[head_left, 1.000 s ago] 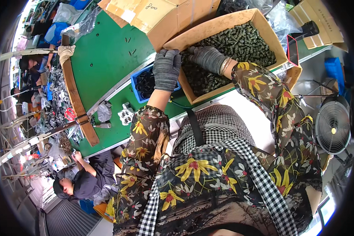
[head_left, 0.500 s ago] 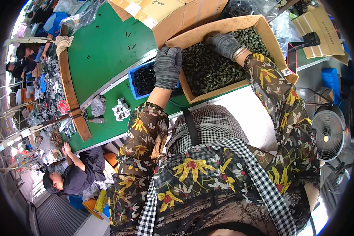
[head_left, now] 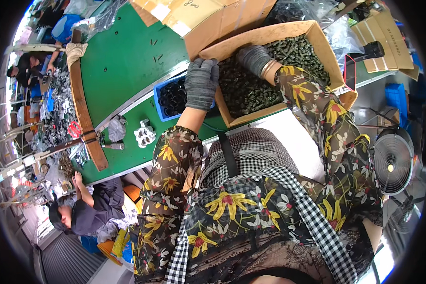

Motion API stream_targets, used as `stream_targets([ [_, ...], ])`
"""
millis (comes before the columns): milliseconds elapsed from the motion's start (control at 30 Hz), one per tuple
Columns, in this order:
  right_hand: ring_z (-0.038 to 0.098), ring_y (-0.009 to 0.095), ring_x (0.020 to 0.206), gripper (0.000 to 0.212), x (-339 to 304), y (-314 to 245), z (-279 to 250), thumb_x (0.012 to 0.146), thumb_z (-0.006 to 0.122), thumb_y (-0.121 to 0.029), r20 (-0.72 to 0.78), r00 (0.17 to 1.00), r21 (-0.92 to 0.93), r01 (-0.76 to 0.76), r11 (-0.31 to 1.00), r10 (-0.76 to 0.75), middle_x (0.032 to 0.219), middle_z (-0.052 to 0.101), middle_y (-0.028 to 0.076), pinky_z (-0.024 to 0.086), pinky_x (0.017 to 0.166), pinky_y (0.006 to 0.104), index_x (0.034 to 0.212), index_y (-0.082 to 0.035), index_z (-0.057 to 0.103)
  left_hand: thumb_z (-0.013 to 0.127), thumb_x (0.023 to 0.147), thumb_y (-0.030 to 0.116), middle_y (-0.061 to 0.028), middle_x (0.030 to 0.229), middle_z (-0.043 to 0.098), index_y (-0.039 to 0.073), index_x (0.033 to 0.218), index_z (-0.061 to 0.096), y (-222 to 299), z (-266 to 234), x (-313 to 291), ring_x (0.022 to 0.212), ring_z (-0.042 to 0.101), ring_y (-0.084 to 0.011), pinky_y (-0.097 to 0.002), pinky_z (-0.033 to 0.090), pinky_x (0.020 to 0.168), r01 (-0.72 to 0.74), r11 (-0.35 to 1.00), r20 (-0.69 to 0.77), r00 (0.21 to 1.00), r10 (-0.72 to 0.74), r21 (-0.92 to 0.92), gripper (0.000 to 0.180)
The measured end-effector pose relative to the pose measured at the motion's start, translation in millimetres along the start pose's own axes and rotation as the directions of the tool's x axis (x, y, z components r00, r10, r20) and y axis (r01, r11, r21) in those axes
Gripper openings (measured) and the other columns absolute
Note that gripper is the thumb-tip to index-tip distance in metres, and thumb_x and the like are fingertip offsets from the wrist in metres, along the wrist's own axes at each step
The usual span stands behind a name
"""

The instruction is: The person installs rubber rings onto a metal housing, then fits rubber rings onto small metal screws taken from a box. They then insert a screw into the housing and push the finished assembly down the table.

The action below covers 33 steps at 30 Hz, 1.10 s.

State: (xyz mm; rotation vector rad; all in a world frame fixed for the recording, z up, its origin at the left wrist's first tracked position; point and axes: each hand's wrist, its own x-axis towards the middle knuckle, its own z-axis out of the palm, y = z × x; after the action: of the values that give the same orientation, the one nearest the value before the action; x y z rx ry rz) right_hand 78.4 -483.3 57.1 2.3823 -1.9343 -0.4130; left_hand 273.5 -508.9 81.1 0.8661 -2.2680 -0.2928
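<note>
Scooping small dark parts (head_left: 251,90) from the cardboard box (head_left: 317,40) at the tabletop's near edge: right hand (head_left: 253,59) buried, fingers unreadable; left hand (head_left: 201,83), fingers together, over the blue tray (head_left: 162,112); transfer likely next.

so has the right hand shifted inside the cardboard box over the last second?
Yes. The right hand moved from the cardboard box's near-left wall toward its far wall, deeper among the small dark parts.

Open brown cardboard box (head_left: 323,51) of small dark parts at centre right, closed taped brown carton (head_left: 208,19) far behind it, flat brown cartons (head_left: 388,42) far right, blue plastic tray (head_left: 160,105) left of the open box.
</note>
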Motion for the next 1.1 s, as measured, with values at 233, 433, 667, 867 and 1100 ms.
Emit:
stream_targets([
  [233, 0.065, 0.027, 0.1, 0.026, -14, -2, 15, 0.089, 0.047, -0.011, 0.123, 0.984, 0.235, -0.159, 0.959, 0.133, 0.108, 0.067, 0.012, 0.05, 0.085, 0.043, 0.101, -0.008, 0.069, 0.067, 0.079, 0.009, -0.0162, 0.083, 0.059, 0.007, 0.089, 0.063, 0, -2, 0, 0.078, 0.057, -0.035, -0.042, 0.047, 0.069, -0.01, 1.0, 0.043, 0.999, 0.009, 0.011, 0.012],
  [433, 0.066, 0.027, 0.095, 0.024, -31, 3, 25, 0.086, 0.049, -0.009, 0.056, 0.988, 0.275, -0.155, 0.949, 0.145, 0.102, 0.068, 0.014, 0.053, 0.077, 0.0405, 0.098, -0.008, 0.069, 0.066, 0.08, 0.009, -0.0159, 0.084, 0.058, 0.006, 0.09, 0.062, 1, 2, -2, 0.079, 0.057, -0.0352, -0.042, 0.047, 0.071, -0.032, 0.999, 0.035, 0.999, 0.031, 0.025, 0.011],
  [667, 0.062, 0.033, 0.097, 0.021, -67, 63, 16, 0.082, 0.056, -0.018, 0.106, 0.894, 0.495, -0.426, 0.757, 0.434, 0.099, 0.066, 0.016, 0.049, 0.086, 0.0418, 0.098, -0.009, 0.066, 0.067, 0.077, 0.007, -0.0123, 0.082, 0.059, 0.009, 0.091, 0.062, -3, 3, -3, 0.08, 0.056, -0.0329, -0.043, 0.047, 0.072, -0.036, 0.998, 0.02, 0.999, 0.035, 0.041, 0.015],
  [867, 0.06, 0.033, 0.099, 0.03, -69, 84, 38, 0.081, 0.065, -0.032, 0.028, 0.9, 0.598, -0.364, 0.715, 0.435, 0.099, 0.065, 0.016, 0.047, 0.087, 0.0425, 0.1, -0.009, 0.065, 0.066, 0.077, 0.008, -0.0132, 0.082, 0.059, 0.009, 0.091, 0.063, -2, 6, -1, 0.08, 0.056, -0.0332, -0.0432, 0.047, 0.073, -0.024, 0.999, 0.034, 0.999, 0.023, 0.03, 0.014],
  [1100, 0.063, 0.032, 0.096, 0.023, -44, 58, 27, 0.081, 0.064, -0.024, 0.067, 0.871, 0.393, -0.472, 0.789, 0.487, 0.1, 0.066, 0.016, 0.051, 0.082, 0.0433, 0.096, -0.006, 0.066, 0.061, 0.082, 0.014, -0.0126, 0.084, 0.061, 0.009, 0.091, 0.061, 12, 0, 11, 0.083, 0.058, -0.0338, -0.0438, 0.048, 0.075, -0.248, 0.931, 0.309, 0.937, 0.16, 0.269, 0.01],
])
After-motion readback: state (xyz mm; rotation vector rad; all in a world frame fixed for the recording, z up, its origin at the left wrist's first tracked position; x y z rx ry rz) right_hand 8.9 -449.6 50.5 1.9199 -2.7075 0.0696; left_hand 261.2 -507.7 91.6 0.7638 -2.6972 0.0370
